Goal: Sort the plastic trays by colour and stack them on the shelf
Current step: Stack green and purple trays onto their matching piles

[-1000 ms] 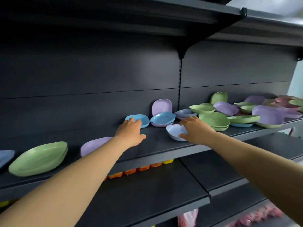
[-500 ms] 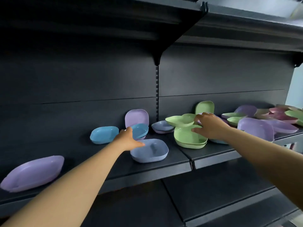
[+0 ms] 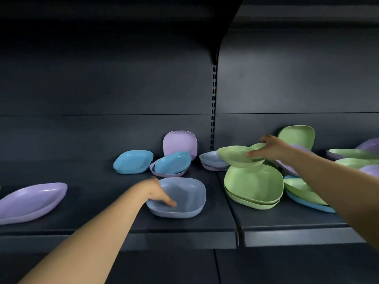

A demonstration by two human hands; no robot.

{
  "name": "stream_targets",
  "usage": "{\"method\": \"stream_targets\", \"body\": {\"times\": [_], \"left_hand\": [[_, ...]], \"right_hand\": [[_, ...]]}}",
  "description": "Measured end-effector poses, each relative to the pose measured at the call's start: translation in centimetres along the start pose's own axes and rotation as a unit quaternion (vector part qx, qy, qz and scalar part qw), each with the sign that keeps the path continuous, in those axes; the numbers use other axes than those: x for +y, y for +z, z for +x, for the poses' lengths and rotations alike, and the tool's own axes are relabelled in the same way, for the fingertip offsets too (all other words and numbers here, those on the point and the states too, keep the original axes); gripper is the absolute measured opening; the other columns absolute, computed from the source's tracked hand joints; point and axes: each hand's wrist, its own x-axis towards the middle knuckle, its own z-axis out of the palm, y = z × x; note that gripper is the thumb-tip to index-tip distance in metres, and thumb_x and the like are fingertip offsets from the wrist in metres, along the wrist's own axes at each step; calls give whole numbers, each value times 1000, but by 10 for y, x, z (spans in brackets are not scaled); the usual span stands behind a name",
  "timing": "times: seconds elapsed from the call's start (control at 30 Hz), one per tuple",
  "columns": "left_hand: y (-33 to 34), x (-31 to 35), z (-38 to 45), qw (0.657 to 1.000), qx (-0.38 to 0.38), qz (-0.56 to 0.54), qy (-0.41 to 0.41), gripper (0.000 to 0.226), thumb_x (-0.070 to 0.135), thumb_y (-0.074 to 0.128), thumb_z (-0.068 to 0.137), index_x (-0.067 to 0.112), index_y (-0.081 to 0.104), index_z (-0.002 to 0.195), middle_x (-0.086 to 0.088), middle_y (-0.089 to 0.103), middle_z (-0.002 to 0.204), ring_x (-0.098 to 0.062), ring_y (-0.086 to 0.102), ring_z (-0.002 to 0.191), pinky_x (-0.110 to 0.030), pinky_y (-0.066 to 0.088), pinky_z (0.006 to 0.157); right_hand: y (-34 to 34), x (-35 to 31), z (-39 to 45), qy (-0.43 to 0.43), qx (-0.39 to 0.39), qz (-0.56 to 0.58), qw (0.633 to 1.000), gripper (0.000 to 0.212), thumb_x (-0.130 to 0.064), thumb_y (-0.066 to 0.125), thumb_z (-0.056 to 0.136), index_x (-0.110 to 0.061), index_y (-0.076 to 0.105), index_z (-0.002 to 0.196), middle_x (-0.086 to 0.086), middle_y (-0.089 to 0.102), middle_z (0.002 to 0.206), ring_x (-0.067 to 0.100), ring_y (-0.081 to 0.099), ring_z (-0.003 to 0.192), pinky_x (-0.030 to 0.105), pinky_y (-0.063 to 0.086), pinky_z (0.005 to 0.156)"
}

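Note:
My left hand (image 3: pixel 158 193) grips the near left rim of a pale blue-grey tray (image 3: pixel 184 198) lying on the dark shelf (image 3: pixel 205 228), thumb inside the tray. My right hand (image 3: pixel 268 148) holds a green tray (image 3: pixel 235 155) by its right rim, lifted just above a stack of green trays (image 3: pixel 254 187). Behind stand a sky-blue tray (image 3: pixel 133 161), another sky-blue tray (image 3: pixel 173 162) nested in a lilac one, and a lilac tray (image 3: pixel 180 142) leaning on the back wall.
A lilac tray (image 3: pixel 30 201) lies at the far left. More green, lilac and blue trays (image 3: pixel 354 160) are heaped at the right, with a green tray (image 3: pixel 297 137) leaning on the wall. A shelf bracket (image 3: pixel 214 105) divides the two bays. Another shelf hangs overhead.
The view came closer. My left hand moved from beside the blue-grey tray to gripping its rim. My right hand took hold of a green tray and lifted it above the green stack.

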Motion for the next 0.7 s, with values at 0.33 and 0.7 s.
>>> {"method": "stream_targets", "body": {"times": [0.33, 0.7], "left_hand": [[-3, 9, 7, 999, 5, -15, -32, 82, 49, 78, 69, 14, 42, 135, 0, 51, 129, -19, 52, 111, -25, 42, 87], [5, -7, 19, 978, 47, -199, -30, 72, 33, 87, 60, 12, 51, 118, -2, 57, 114, -19, 56, 104, -30, 48, 91]], "right_hand": [[20, 5, 36, 26, -60, -3, 998, 80, -32, 84, 67, -1, 45, 130, 14, 55, 119, 26, 53, 94, 39, 50, 90], [19, -8, 44, 35, -67, 109, 991, 46, -14, 85, 65, 10, 65, 99, 20, 65, 86, 25, 55, 74, 32, 42, 66]]}}
